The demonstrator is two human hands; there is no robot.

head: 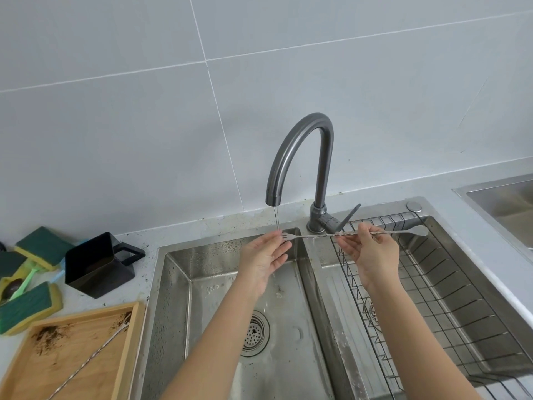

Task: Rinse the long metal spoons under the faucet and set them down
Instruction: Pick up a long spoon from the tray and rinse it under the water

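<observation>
A long twisted metal spoon (320,235) lies level across both sink basins, its fork end under the thin stream from the grey faucet (300,157) and its bowl end at the right. My left hand (264,259) pinches the fork end with its fingertips, right below the water. My right hand (367,251) grips the shaft near its middle, over the right basin. A second long metal spoon (86,360) rests slantwise on the wooden tray (127,342) at the lower left.
The left basin (178,284) has a round drain strainer. A wire rack (432,284) fills the right basin. A black square cup (98,265) and several green-yellow sponges (28,304) sit on the counter at left. Another metal basin (501,203) is at the far right.
</observation>
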